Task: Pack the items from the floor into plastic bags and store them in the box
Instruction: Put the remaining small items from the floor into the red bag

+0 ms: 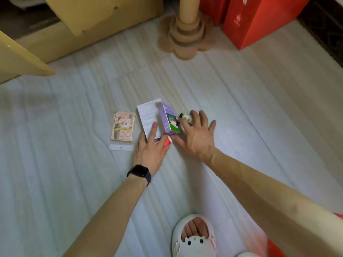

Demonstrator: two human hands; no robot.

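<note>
**Inspector:** Report the floor point(74, 112).

**Assistant:** Pale, with a wood-grain pattern. A small group of items lies at its middle. A purple carton point(169, 118) stands tilted, its printed face towards the camera. Behind and to its left lies a white leaflet point(147, 113), flat. Further left, apart from the leaflet, is a pink card point(122, 126) in a clear sleeve, with the sleeve's header strip below it. A small bottle point(186, 117) with a dark cap lies just right of the carton.

**Inspector:** Left hand?

**Assistant:** The left hand point(150, 151) is flat, palm down, fingers spread over the leaflet's near edge. A red item point(167, 143) shows beneath its fingers; I cannot tell what it is. The grip is apart, clamped on nothing. A dark watch point(139, 172) is on that wrist.

**Inspector:** Right hand?

**Assistant:** The right hand point(196, 134) is palm down, fingers splayed, over the bottle and beside the carton. Grip apart. Whether the fingertips touch the bottle, I cannot tell.

**Inspector:** Surroundings?

**Assistant:** Red boxes point(259, 21) stand at the top right, well apart from the items. A wooden post point(187, 25) on a flower-shaped base is beside them. Pale wooden furniture point(83, 19) fills the top left. A white slipper point(194, 238) is at the bottom edge.
</note>
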